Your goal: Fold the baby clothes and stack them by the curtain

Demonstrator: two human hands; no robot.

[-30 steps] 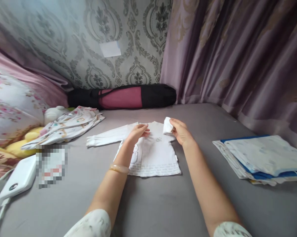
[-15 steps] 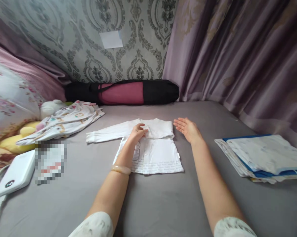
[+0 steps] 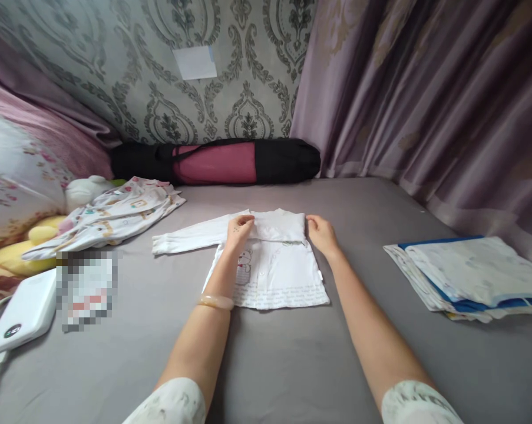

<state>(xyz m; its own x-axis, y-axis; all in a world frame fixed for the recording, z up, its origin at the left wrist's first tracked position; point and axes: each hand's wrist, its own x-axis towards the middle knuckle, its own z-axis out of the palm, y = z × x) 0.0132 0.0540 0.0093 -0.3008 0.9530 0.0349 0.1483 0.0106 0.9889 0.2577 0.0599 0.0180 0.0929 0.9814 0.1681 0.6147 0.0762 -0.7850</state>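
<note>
A small white long-sleeved baby shirt (image 3: 287, 271) lies front up, with a bear print and lines of lettering near its hem. Its left sleeve stretches out to the side; the right sleeve is folded flat across the chest. My left hand (image 3: 239, 231) is closed on the inner end of that folded sleeve, by the front opening. At the folded edge by the right shoulder, my right hand (image 3: 322, 234) pinches the cloth between thumb and fingers. Parts of the bear and the left chest are hidden behind my left hand and forearm.
Folded cloths (image 3: 473, 274) are stacked at right. At left lie a patterned baby garment (image 3: 128, 209), a yellow plush toy (image 3: 22, 250), a white power bank (image 3: 25, 312) with a cable and a blurred-out item (image 3: 89, 288). A black and pink long bag (image 3: 217, 162) rests along the wall.
My right hand has gone from open beside the shirt to pinching its shoulder edge. My left hand has closed on the folded sleeve, which now lies straighter. The view has shifted slightly.
</note>
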